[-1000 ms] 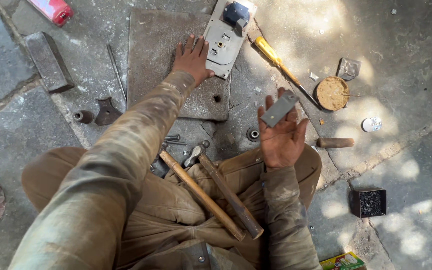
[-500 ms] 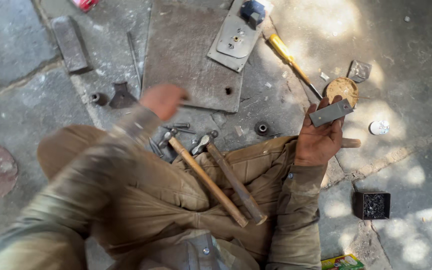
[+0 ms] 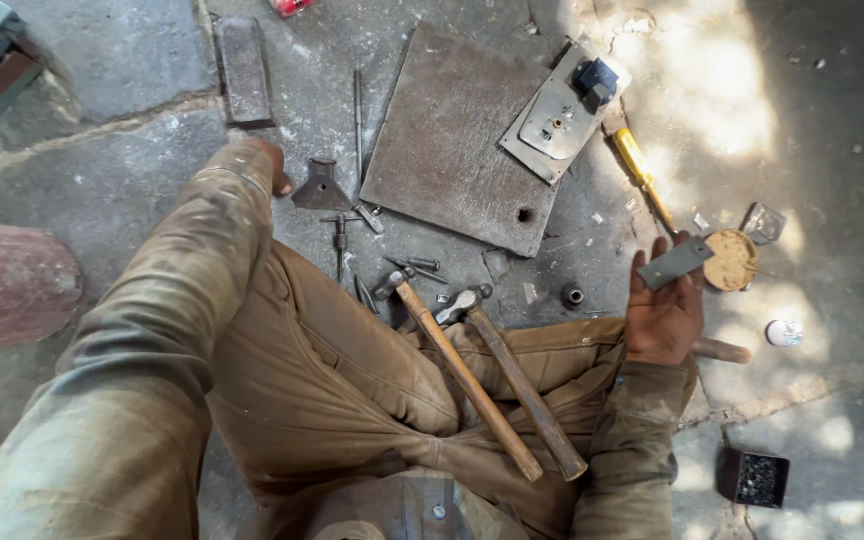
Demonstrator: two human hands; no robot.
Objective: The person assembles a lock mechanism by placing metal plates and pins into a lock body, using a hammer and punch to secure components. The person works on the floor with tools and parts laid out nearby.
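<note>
The right hand is held palm up over the right knee. A small flat grey metal plate is pinched between the thumb and the fingertips, tilted, with its far end raised toward the round wooden disc. The remaining fingers are loosely curled beneath the plate.

The left hand is extended to the stone floor at the far side of the left knee. Most of it is concealed by the sleeve, so whether it is open or closed cannot be told. It is located just beside a small dark wedge-shaped metal block, and contact between them cannot be confirmed.

Two wooden-handled hammers are laid side by side across the lap, heads pointing away from the body and resting near the trouser edge. Several loose punches and bolts are scattered on the floor just beyond the hammer heads.

A square rusted steel plate lies flat on the floor ahead. A pale lock body overlaps its far right corner. A yellow-handled screwdriver lies beside the lock body. A small black box stands on the floor to the right of the right elbow.
</note>
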